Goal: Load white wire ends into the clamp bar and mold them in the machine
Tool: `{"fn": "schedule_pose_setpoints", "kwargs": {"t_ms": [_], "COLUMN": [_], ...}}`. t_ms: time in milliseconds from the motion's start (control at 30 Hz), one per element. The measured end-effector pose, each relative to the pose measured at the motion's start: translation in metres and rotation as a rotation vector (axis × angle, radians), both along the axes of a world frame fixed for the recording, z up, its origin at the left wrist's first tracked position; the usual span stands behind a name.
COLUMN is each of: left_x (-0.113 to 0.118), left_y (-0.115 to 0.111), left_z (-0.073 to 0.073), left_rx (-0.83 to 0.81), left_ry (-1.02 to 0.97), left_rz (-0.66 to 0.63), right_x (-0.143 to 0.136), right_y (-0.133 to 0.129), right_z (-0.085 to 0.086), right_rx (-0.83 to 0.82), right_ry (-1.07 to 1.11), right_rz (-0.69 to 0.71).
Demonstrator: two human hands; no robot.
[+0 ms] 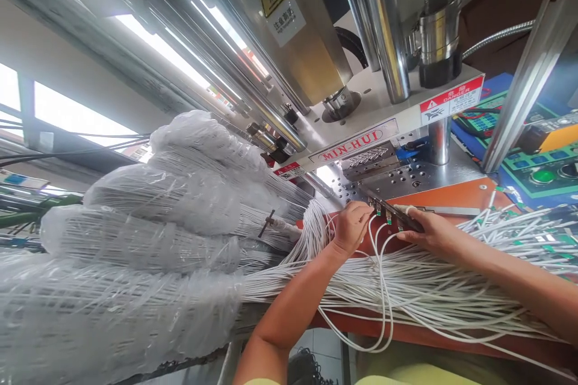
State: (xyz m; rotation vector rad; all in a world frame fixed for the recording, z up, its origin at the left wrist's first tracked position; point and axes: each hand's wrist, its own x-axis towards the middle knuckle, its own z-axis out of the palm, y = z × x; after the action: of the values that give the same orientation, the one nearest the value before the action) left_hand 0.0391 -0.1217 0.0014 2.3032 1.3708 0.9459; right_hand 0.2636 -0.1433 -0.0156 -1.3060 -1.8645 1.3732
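My left hand (pixel 351 230) is closed, fingers bent together at the left end of a narrow metal mould bar (pixel 383 209). Its fingertips are at a white cable (pixel 371 233) with a small green end piece, though the grip itself is partly hidden. Thumb and fingers of my right hand (pixel 427 231) clasp the bar's right end; a white wrap shows on one finger. Several small green-and-metal connector ends (pixel 389 218) sit along the bar, their white cables looping down towards me. The bar lies in front of the press's perforated steel bed (pixel 406 179).
A press with a "MIN-HUI" plate (pixel 352 147) and steel columns rises ahead. Plastic-wrapped cable bundles (pixel 162 240) fill the left. Loose white cables (pixel 433 286) cover the orange-red bench under my forearms, their connector ends (pixel 542 240) at right. A control panel (pixel 542 171) stands far right.
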Motion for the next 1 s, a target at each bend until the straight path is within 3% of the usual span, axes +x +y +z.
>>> {"fn": "schedule_pose_setpoints", "kwargs": {"t_ms": [167,467,733,1000], "left_x": [-0.001,0.001,-0.005,-0.005], "left_y": [-0.001,-0.002,-0.002,-0.002], "left_z": [-0.006,-0.01,-0.014,-0.015], "left_rx": [0.089,0.098,0.104,0.097], "left_ry": [0.134,-0.009,0.091,0.122], "left_rz": [0.007,0.043,0.011,0.004], "right_x": [0.0,0.002,0.002,0.003], "right_y": [0.0,0.002,0.002,0.001], "right_z": [0.0,-0.001,-0.002,0.004], "right_rx": [0.025,-0.02,-0.163,-0.137], "right_ry": [0.01,0.102,0.181,0.179], "right_rz": [-0.009,-0.012,0.02,0.016]}}
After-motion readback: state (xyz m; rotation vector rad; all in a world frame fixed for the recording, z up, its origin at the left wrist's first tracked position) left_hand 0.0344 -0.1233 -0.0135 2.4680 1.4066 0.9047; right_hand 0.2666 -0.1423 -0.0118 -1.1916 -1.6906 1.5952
